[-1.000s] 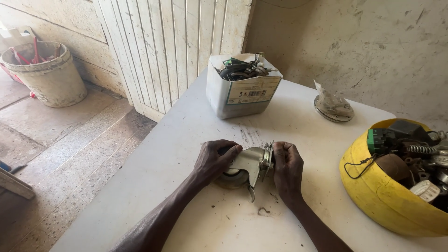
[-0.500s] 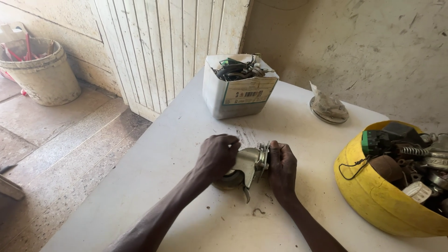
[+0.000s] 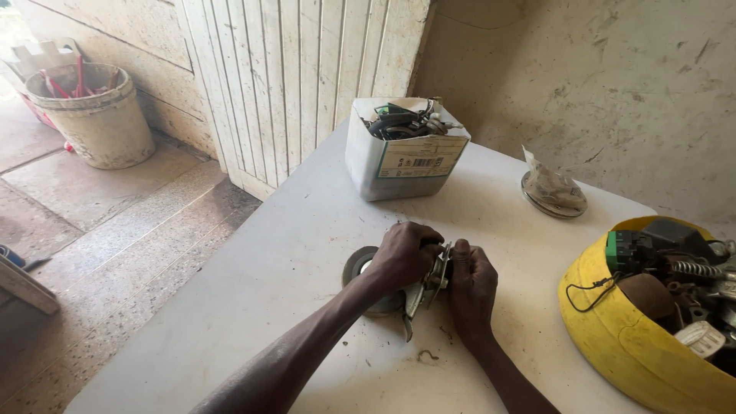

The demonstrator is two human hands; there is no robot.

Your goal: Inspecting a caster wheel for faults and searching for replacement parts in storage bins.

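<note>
Hands meet mid-table: left hand (image 3: 405, 257) wraps closed over a dark wheel (image 3: 359, 267), right hand (image 3: 469, 282) clamps the metal bracket (image 3: 431, 282) bolted to it. Assembly looks rigid, fairly heavy and sharp-edged; the smooth wheel rim seems the safest hold. Rightward sits a yellow plastic tub (image 3: 613, 337) of parts.
</note>
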